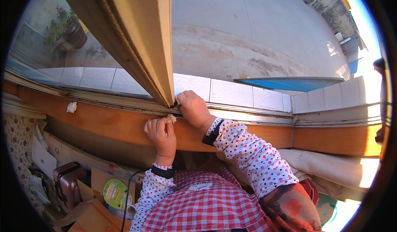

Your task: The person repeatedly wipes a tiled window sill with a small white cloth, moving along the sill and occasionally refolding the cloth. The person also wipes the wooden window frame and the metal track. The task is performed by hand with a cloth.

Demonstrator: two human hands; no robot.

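My left hand point(160, 133) is closed in a pinch on a small crumpled piece of tissue point(172, 118), soiled brownish, just above the orange wooden sill point(120, 122). Farther forward, my right hand point(193, 108) reaches to the window track at the foot of the upright window frame point(155, 54). Its fingers are curled together, and a bit of white shows by the fingertips, too small to name. Another crumpled white tissue point(71, 107) lies on the sill at the left.
White tiles point(231, 92) line the outer ledge, with a blue panel point(289, 82) beyond. A potted plant point(75, 33) stands behind the glass at left. Below the sill are a brown suitcase point(69, 182), cardboard boxes point(97, 215) and a black cable point(126, 194). Beige curtain cloth point(326, 168) bunches at right.
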